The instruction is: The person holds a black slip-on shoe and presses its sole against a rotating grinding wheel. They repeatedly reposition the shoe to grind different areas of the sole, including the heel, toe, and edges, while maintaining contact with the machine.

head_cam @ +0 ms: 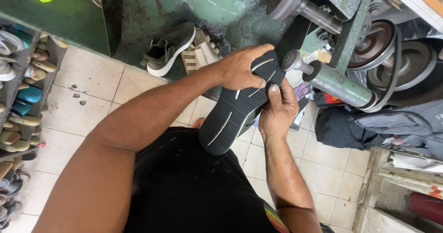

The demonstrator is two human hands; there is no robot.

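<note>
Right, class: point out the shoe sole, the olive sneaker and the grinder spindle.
sole (226,117), head view, middle of the dark tread.
olive sneaker (168,48), head view, on its side panel.
spindle (294,60), head view, rounded metal tip.

Bare forearms, short-nailed fingers (274,90), dust-flecked black garment with a multicoloured patch at the hip.
</note>
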